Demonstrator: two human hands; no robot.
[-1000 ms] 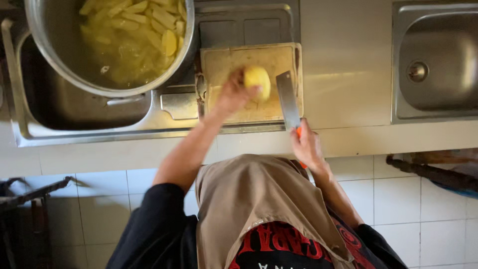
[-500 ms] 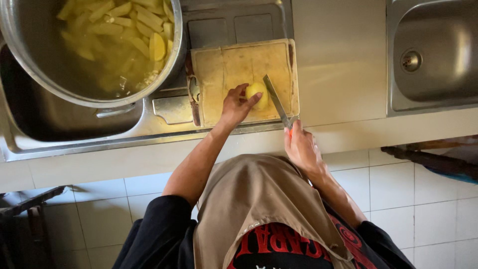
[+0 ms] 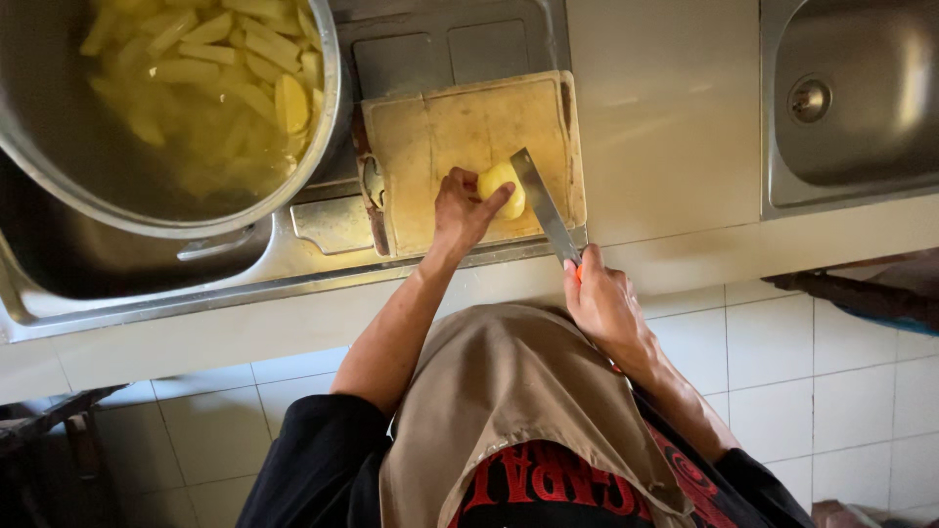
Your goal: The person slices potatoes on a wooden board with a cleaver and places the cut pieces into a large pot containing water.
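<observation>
Head cam, steep top-down over counter [image 3: 675, 147]

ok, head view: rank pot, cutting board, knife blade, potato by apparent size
1. Pot, partly cut off by the frame, still largest.
2. Cutting board.
3. Knife blade.
4. Potato, held by the left hand; close to the blade in area, so that order is unsure.

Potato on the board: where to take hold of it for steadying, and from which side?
Hold the peeled potato on its rounded end away from the knife, coming from the left as the left hand does. The blade lies against its right side, so that flank is taken; the right hand holds the handle.
</observation>
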